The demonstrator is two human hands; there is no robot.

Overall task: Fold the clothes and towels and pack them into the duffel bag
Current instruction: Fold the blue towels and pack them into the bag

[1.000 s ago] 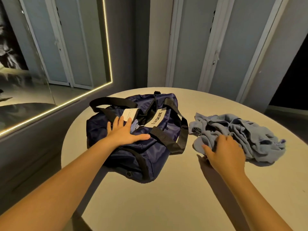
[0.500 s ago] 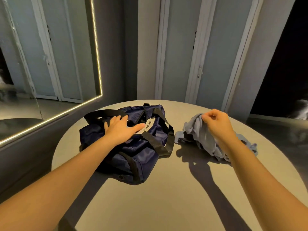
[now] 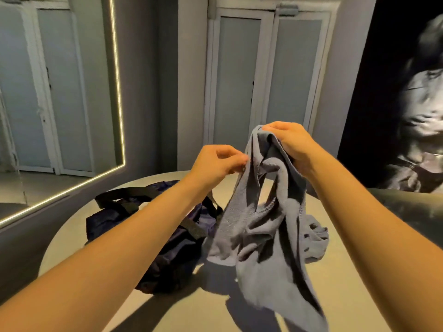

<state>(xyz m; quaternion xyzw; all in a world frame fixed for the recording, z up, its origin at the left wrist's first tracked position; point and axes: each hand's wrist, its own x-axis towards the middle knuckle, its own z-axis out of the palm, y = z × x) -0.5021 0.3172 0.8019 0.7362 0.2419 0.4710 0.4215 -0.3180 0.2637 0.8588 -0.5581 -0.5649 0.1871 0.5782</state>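
**TOWEL HELD UP: EDGE SEARCH BEFORE FOLD**

R hand grips the top bunch of the grey-blue towel, fingers curled round the cloth. It holds the towel above the tabletop so the rest hangs free & creases drop out. L hand, at 9 o'clock of that grip, pinches a side edge betw. thumb & fingertips, prob. seeking a corner to spread the cloth. Whether the towel's lower end touches the tabletop cannot be told. Duffel bag lies at 9 o'clock of the towel, within reach for packing; zip state not visible. More grey cloth lies at 3 o'clock, partly hidden. Folding not yet begun.
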